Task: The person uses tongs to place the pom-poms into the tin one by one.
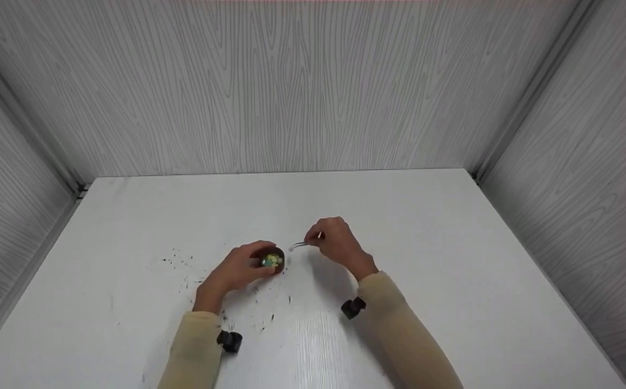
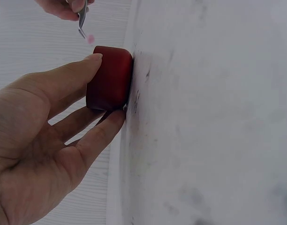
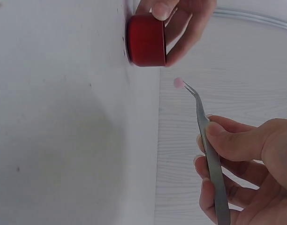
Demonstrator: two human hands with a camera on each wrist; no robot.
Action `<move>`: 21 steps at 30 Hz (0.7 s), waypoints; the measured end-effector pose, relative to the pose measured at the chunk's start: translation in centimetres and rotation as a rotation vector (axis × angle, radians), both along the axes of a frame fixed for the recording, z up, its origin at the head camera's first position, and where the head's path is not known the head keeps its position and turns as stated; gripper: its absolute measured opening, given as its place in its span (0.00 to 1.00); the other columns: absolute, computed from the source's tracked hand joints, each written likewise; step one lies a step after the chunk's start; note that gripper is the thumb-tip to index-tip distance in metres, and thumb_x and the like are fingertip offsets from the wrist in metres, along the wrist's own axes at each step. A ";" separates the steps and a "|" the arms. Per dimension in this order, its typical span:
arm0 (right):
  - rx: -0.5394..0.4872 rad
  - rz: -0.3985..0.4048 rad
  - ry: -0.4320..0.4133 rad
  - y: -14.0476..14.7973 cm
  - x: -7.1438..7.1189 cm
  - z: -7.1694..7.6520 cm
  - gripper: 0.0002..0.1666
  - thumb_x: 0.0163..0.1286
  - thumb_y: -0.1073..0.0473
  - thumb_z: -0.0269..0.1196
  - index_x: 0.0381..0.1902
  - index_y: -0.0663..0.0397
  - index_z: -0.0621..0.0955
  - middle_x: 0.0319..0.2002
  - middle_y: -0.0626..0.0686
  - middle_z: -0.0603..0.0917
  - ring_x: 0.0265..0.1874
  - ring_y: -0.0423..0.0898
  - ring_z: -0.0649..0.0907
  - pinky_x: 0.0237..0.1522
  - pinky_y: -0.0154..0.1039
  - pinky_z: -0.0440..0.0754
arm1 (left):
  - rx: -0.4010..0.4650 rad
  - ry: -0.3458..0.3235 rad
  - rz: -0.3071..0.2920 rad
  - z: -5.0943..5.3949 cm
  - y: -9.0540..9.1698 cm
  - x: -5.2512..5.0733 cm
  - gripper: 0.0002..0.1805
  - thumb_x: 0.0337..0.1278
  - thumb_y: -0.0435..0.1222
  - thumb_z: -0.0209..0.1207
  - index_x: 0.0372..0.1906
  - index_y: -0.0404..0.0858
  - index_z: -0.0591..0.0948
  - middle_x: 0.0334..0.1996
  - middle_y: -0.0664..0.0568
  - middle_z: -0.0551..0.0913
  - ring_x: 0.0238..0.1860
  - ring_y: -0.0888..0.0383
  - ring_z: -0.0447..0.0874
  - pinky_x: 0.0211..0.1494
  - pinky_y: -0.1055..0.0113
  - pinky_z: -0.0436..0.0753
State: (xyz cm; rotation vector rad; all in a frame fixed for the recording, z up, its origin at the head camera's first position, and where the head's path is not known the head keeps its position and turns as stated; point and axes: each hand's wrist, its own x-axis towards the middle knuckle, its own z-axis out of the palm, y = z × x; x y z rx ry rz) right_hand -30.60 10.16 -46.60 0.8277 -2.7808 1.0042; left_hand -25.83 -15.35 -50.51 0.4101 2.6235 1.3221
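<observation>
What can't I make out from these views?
Head: count of small green and yellow pieces, each too small.
Left wrist: those pieces, hidden by the round red cup.
Left wrist: most of right hand, past top edge.
Right wrist: rear of grey metal tweezers, past bottom edge.

We see grey wood-grained walls (image 1: pixel 269 86) along the far, left and right edges of a white bench (image 1: pixel 442 248), which catches soft light (image 1: pixel 310 346).

Booth (image 1: pixel 577 135): woodgrain walls (image 1: pixel 269 86), white table (image 1: pixel 410 210)
</observation>
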 end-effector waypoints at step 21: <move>0.069 0.021 0.026 -3.4 -0.1 -1.4 0.09 0.70 0.70 0.67 0.38 0.56 0.92 0.36 0.54 0.91 0.38 0.48 0.88 0.42 0.42 0.88 | -0.018 0.034 -0.018 0.0 0.0 -0.1 0.27 0.67 0.36 0.67 0.69 0.43 0.76 0.66 0.43 0.81 0.70 0.41 0.77 0.73 0.40 0.74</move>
